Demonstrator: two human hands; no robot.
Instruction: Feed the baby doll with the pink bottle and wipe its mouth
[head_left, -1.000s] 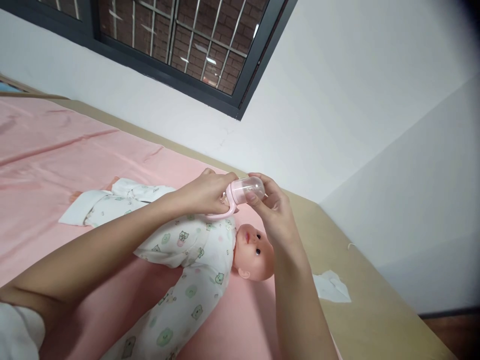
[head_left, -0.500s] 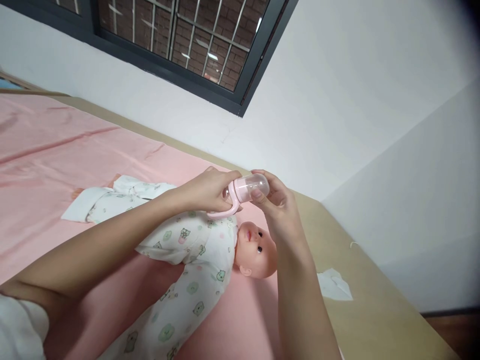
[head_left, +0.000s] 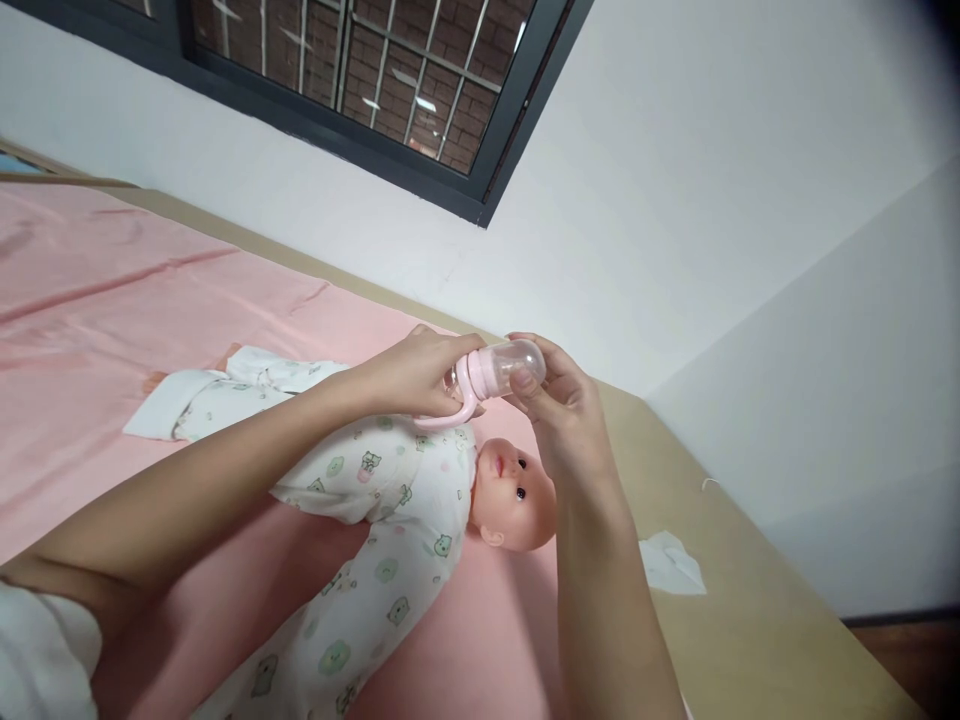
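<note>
Between my two hands is a baby bottle with a pink collar and pink handle (head_left: 466, 390), held nearly level above a doll. My left hand (head_left: 427, 372) wraps round the bottle's body, which its fingers partly hide. Over the other end sits a clear domed cap (head_left: 523, 362), and my right hand (head_left: 559, 395) grips this cap between thumb and fingers. Below lies the baby doll (head_left: 514, 500) on its back, in white pyjamas (head_left: 405, 470) printed with green bears. My forearms cover parts of the doll.
A pink sheet (head_left: 112, 270) spreads under the doll over a wooden surface (head_left: 750, 590). On the bare wood at the right lies a white tissue (head_left: 671, 563). Behind stand a white wall (head_left: 637, 200) and a dark-framed window (head_left: 480, 205) with bars.
My right hand and the clear cap have shifted slightly to the right and up. More of the cap shows beyond the pink collar. My left hand has barely moved.
</note>
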